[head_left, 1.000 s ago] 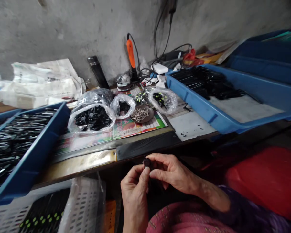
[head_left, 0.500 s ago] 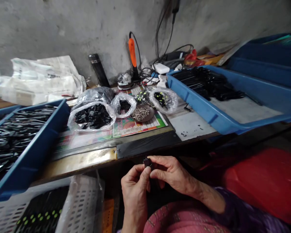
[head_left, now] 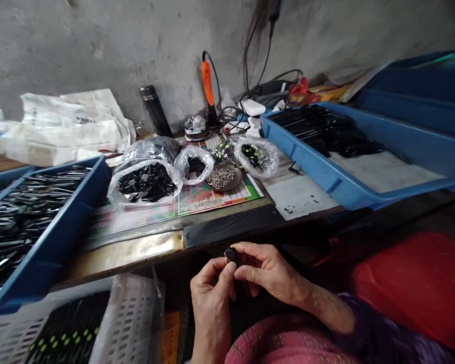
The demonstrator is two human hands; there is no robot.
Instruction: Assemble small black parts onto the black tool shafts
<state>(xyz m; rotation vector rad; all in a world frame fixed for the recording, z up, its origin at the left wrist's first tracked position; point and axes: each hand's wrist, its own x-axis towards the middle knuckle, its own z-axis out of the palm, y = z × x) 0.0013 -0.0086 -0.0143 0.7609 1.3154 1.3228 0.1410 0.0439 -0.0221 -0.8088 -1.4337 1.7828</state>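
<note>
Between my two hands, just in front of the table edge, is a small black part [head_left: 230, 254], too small to name more exactly. My left hand [head_left: 213, 288] pinches it with thumb and forefinger from the left. From the right, my right hand [head_left: 271, 270] has its thumb and fingertips closed at the same piece, partly hiding it. On the table beyond stand an open plastic bag of black parts [head_left: 147, 182], a smaller bag of black pieces [head_left: 195, 166], a round dish [head_left: 233, 183] of small metal screws or pins, and a bag of black and yellow-green pieces [head_left: 255, 155].
A blue tray [head_left: 56, 227] of dark, shiny strips stands at left. Another blue tray [head_left: 349, 194] at right holds black lengths. An orange-handled tool [head_left: 207, 83] and a black cylinder [head_left: 154, 110] stand by the wall. Below left is a white perforated basket [head_left: 127, 318]; at right, something red [head_left: 413, 288].
Both hands stay almost in place around the small black part. The whole view has shifted very slightly; nothing else has visibly moved.
</note>
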